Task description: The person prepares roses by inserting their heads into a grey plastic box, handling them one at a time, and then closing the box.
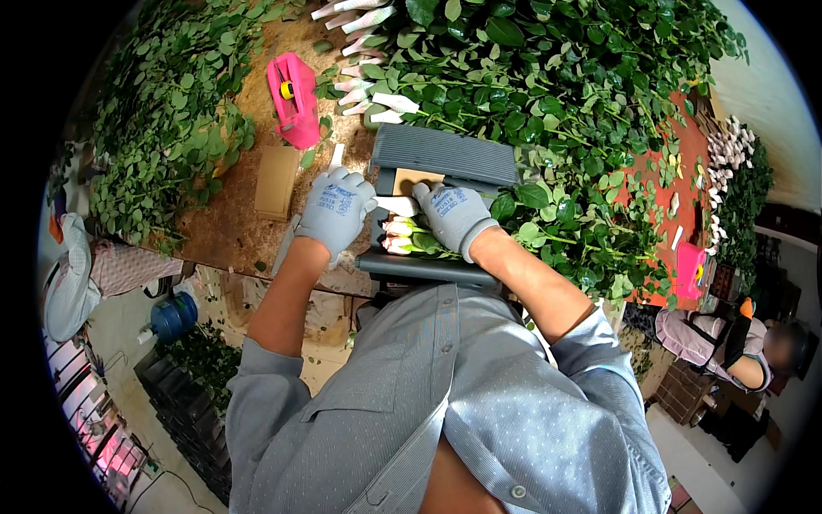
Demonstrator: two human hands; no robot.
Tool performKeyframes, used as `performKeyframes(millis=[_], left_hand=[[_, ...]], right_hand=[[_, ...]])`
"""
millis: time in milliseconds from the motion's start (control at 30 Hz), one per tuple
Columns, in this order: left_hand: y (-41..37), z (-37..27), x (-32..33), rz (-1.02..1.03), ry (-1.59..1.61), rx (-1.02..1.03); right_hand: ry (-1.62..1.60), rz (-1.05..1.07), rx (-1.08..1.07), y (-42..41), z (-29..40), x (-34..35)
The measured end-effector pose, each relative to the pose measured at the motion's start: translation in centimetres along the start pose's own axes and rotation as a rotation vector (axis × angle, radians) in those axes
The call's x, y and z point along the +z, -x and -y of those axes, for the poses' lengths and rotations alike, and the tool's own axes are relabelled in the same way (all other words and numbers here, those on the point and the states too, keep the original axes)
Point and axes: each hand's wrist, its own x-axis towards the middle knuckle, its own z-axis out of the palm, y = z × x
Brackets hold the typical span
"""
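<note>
Both hands wear grey work gloves. My left hand (336, 209) is curled, its thumb and finger at the narrow tip of a white sleeve on a rose bud (399, 205). My right hand (454, 217) closes around the other end of this sleeved rose; its stem is mostly hidden. Just below lie pink rose buds (399, 236) with bare tips, side by side in a dark grey ribbed packing stand (443, 151). A piece of brown cardboard (414, 180) shows inside the stand. Above my left knuckles is a white strip (337, 156); I cannot tell whether the hand holds it.
A pink tape dispenser (297, 103) and stacked cardboard pieces (276, 183) sit on the wooden table (218, 238). Leafy stems (173, 115) cover its left side; sleeved roses (501, 83) are heaped behind the stand. Another person (713, 340) stands at the right by a red table (690, 160).
</note>
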Motion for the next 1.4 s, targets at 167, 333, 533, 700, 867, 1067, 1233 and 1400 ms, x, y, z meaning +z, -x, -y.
performKeyframes(millis=[167, 333, 533, 700, 867, 1067, 1233, 1400], left_hand=[[1.4, 1.9, 0.5, -0.026, -0.153, -0.242], [4.4, 2.2, -2.6, -0.082, 0.0, -0.274], [5.2, -7.0, -2.4, 0.145, 0.306, 0.095], [5.2, -8.0, -1.0, 0.107, 0.155, 0.072], [5.4, -7.8, 0.0, 0.093, 0.158, 0.067], [6.0, -7.5, 0.2, 0.02, 0.248, 0.076], [4.5, -8.7, -1.7, -0.196, 0.556, -0.019], [1.8, -10.9, -2.1, -0.449, 1.204, 0.002]], right_hand=[[0.058, 0.014, 0.008, 0.4, 1.0, -0.6], [0.135, 0.015, -0.031, 0.7, 1.5, -0.5], [0.073, 0.0, -0.055, 0.5, 1.1, 0.1], [-0.055, -0.143, -0.012, 1.4, 0.5, 1.1], [-0.01, -0.229, -0.016, 1.3, 0.7, 0.4], [-0.074, -0.664, -0.17, 4.1, 2.2, -3.0], [-0.128, -0.77, -0.239, 6.7, 2.6, -4.2], [-0.294, -0.788, -0.249, 8.0, 3.2, -4.1]])
